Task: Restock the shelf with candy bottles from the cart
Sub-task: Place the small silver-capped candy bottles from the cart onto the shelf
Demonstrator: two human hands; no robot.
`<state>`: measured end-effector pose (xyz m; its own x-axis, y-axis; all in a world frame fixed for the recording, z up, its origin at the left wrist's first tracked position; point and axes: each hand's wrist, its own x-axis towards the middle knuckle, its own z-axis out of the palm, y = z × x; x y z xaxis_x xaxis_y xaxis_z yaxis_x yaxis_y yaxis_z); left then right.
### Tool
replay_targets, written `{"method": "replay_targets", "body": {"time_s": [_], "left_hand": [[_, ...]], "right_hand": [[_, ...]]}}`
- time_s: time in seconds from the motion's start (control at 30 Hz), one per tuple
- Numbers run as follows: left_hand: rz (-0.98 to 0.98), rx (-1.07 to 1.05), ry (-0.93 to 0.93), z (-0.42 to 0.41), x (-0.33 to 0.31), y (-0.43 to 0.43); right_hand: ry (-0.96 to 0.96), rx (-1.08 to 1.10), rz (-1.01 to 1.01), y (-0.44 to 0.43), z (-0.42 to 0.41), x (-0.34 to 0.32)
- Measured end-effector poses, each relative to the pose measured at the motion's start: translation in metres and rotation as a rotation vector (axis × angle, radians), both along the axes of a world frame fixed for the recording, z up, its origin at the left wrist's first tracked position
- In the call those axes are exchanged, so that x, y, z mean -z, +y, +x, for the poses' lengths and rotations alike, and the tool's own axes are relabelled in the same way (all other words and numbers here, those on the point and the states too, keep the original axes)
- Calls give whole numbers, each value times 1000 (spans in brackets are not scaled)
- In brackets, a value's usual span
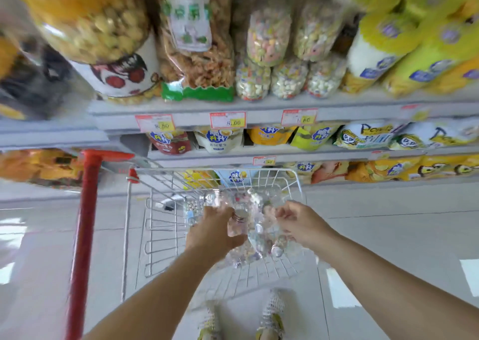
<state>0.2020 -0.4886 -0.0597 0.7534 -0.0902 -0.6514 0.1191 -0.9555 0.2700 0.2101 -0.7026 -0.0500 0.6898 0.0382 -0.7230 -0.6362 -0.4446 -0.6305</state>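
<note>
Low at frame centre, your left grip [215, 232] curls round a capped candy bottle [236, 227] over the heap of bottles [259, 247] in the wire cart [160, 225]. Your right grip [298, 221] hangs just beside it, fingers bent; I cannot tell whether it holds anything. The cart's walls hem both wrists, and a red handle [85, 223] stands at left. Snack bags [197, 41] crowd the stocked bottles [269, 36] on the upper-centre shelf [197, 107].

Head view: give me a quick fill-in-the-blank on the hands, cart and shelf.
1. The left hand grips a candy bottle above the cart, a white ____ basket.
2. Its handle is ____.
3. More candy bottles stand on the shelf above ____ tags.
Missing: wire; red; price.
</note>
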Motion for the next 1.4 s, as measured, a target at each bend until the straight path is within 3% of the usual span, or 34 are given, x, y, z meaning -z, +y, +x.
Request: {"method": "replay_targets", "body": {"time_s": [0.33,0.6,0.67,0.8,0.93,1.07,1.17,1.3,1.4], "left_hand": [[-272,-163,-299,19,-232,-3],[-426,-186,-582,63,-356,21],[-443,-165,-616,78,-377,31],[-445,-141,-675,107,-403,52],[-384,-108,-740,134,-417,72],[-345,-85,-778,154,-419,81],[-323,-91,-772,166,-417,83],[-274,-101,-771,184,-413,85],[-259,-112,-770,194,-411,85]], "right_hand": [[-284,209,173,-17,13,-212],[-367,350,629,17,50,-334],[-374,288,639,32,66,-356],[-441,226,490,59,103,-390],[-687,89,65,77,132,-405],[-928,89,-146,96,155,-409],[-980,125,-239,114,170,-394],[-1031,159,-555,131,181,-370],[-1067,229,-558,137,190,-358]]}}
